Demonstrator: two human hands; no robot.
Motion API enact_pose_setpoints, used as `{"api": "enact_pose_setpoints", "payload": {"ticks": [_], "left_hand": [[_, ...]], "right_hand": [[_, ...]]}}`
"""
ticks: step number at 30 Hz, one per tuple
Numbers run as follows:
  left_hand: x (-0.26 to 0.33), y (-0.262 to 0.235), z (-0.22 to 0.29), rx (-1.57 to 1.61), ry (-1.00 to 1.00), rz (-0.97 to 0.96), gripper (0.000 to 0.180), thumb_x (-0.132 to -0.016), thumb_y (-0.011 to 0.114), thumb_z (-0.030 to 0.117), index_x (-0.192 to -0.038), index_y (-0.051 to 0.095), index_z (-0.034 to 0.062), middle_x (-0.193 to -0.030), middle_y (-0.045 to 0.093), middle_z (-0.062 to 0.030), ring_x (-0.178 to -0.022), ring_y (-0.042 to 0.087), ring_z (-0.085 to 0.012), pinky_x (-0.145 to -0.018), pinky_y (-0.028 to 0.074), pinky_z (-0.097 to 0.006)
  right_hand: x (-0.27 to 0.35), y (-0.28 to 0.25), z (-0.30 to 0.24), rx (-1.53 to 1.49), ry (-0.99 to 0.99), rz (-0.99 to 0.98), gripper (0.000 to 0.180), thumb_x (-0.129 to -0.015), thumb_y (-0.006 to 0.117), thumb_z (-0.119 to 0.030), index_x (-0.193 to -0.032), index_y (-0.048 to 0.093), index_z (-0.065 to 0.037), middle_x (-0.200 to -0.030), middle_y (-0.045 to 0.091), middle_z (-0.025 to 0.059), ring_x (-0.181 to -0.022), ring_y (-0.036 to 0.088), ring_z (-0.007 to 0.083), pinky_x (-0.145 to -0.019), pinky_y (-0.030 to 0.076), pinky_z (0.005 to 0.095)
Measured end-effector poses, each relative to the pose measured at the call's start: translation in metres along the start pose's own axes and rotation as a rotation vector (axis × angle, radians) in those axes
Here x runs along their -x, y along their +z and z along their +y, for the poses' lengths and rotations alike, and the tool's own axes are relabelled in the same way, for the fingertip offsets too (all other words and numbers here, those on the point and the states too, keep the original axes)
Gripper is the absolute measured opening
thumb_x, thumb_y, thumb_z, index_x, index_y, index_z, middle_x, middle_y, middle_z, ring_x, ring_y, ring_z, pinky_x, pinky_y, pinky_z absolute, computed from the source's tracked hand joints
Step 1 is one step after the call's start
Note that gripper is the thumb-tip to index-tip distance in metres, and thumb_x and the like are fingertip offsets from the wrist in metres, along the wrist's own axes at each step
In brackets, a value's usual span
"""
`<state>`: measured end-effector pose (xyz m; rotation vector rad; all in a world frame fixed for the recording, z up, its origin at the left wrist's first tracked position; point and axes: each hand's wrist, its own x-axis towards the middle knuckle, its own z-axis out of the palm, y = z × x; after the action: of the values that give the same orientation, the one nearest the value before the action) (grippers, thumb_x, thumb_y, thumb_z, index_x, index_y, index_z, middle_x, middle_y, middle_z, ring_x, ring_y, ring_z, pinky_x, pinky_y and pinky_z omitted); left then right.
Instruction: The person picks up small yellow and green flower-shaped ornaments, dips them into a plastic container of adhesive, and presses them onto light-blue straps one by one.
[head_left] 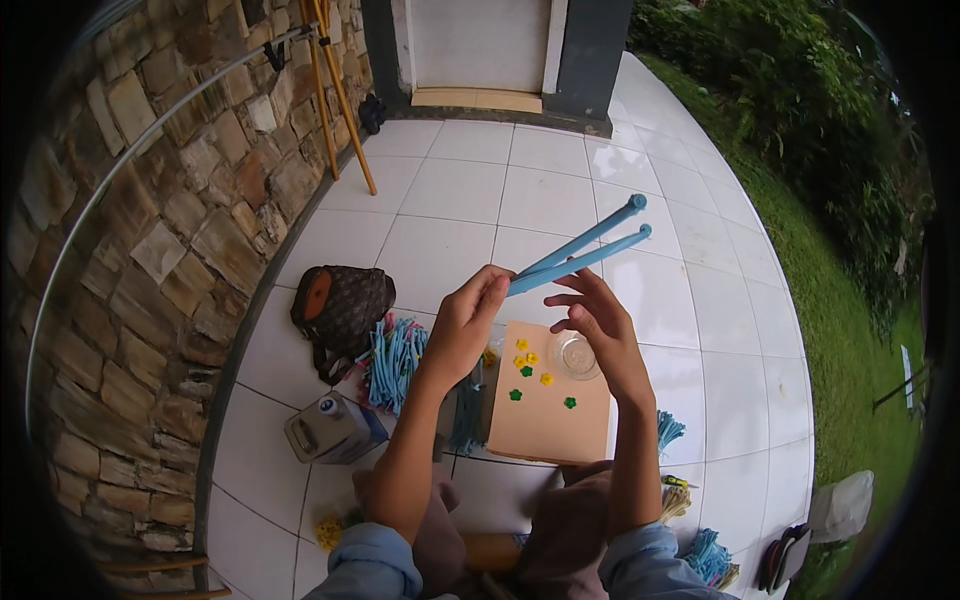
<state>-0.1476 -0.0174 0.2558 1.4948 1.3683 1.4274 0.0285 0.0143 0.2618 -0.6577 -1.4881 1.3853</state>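
Observation:
My left hand [468, 322] is closed around the near ends of two light-blue rods [580, 243] with knobbed far tips, which fan slightly apart toward the upper right. Just below the rods is my right hand [608, 338], its fingers apart and bent, holding nothing that shows. Under my hands lies a tan board [548, 432]. Small yellow flower shapes [522, 345] and green flower shapes [570, 403] are scattered on it. At the board's far right a clear round dish [572, 352] is partly covered by my right hand.
Left of the board are a bundle of thin blue stems [397, 365], a metal can [335, 432] and a brown backpack [343, 305]. More blue bundles [708, 558] lie at the right on white tiles [450, 185]. A stone wall [130, 270] borders the left, grass [790, 235] the right.

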Motion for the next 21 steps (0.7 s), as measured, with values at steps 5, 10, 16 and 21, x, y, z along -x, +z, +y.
{"api": "enact_pose_setpoints", "payload": {"ticks": [5,10,16,21], "left_hand": [[0.005,0.011,0.013,-0.218,0.17,-0.064,0.019,-0.084,0.058,0.016,-0.084,0.047,0.0007,-0.063,0.054,-0.0113,-0.053,0.051,-0.0216,-0.05,0.039,-0.031],[0.007,0.007,0.018,-0.4,0.112,-0.255,0.021,-0.076,0.06,0.006,-0.079,0.041,0.0006,-0.068,0.053,-0.0112,-0.057,0.053,-0.0235,-0.054,0.042,-0.032],[0.003,0.005,0.007,-0.305,0.226,-0.259,0.023,-0.067,0.062,-0.002,-0.076,0.041,0.0006,-0.075,0.044,-0.0063,-0.062,0.046,-0.0153,-0.057,0.041,-0.026],[-0.001,0.0,-0.013,0.132,0.28,-0.265,0.021,-0.074,0.064,0.001,-0.078,0.044,0.0026,-0.084,0.042,-0.0023,-0.071,0.046,-0.0088,-0.058,0.042,-0.022]], "right_hand": [[-0.004,0.0,-0.012,-0.088,0.002,0.143,0.039,-0.081,0.062,-0.013,-0.114,0.049,0.002,-0.081,0.056,0.0061,-0.072,0.054,0.0122,-0.061,0.044,0.025],[0.006,0.002,-0.011,-0.136,-0.026,0.231,0.028,-0.078,0.065,-0.01,-0.102,0.057,0.002,-0.074,0.057,0.004,-0.064,0.054,0.0112,-0.061,0.044,0.0235],[0.01,-0.002,-0.018,-0.116,-0.068,0.384,0.024,-0.079,0.065,-0.015,-0.097,0.06,0.0,-0.075,0.058,0.0076,-0.065,0.056,0.0137,-0.062,0.045,0.0253],[0.009,-0.006,-0.011,-0.121,-0.066,0.436,0.017,-0.081,0.061,-0.007,-0.095,0.059,0.002,-0.077,0.058,0.0072,-0.067,0.056,0.0136,-0.063,0.046,0.0246]]}}
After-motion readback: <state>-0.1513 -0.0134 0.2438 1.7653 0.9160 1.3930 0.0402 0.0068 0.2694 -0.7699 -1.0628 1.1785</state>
